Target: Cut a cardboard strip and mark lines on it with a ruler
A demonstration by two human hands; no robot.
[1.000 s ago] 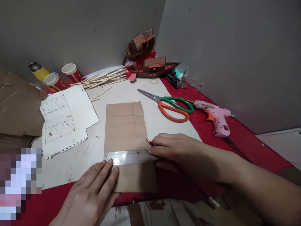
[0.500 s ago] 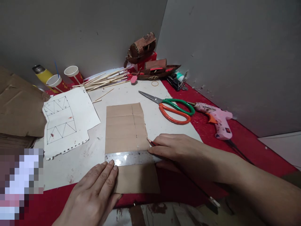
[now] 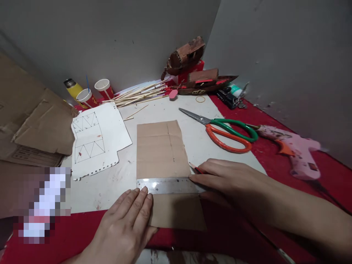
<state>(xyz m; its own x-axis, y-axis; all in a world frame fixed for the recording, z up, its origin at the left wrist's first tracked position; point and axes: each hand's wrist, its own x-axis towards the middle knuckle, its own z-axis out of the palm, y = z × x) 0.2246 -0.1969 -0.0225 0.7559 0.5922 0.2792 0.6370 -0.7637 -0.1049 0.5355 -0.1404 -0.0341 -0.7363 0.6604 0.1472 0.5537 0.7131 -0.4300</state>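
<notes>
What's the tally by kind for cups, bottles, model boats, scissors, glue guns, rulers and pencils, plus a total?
Cups: 2
Yellow bottle: 1
Model boats: 2
Scissors: 1 pair
Glue gun: 1
Ruler: 1
Pencil: 1
Total: 9, counting the scissors as one.

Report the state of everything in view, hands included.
Left hand: open, pressing ruler
Right hand: gripping pencil
Ruler: flat across cardboard
Pencil: sharpened, held
Cardboard: flat, marked
Drawing sheet: drawn on, edge ragged
Scissors: blades closed
Glue gun: lying down, power unclear
Paper cups: uncovered
Yellow bottle: capped
</notes>
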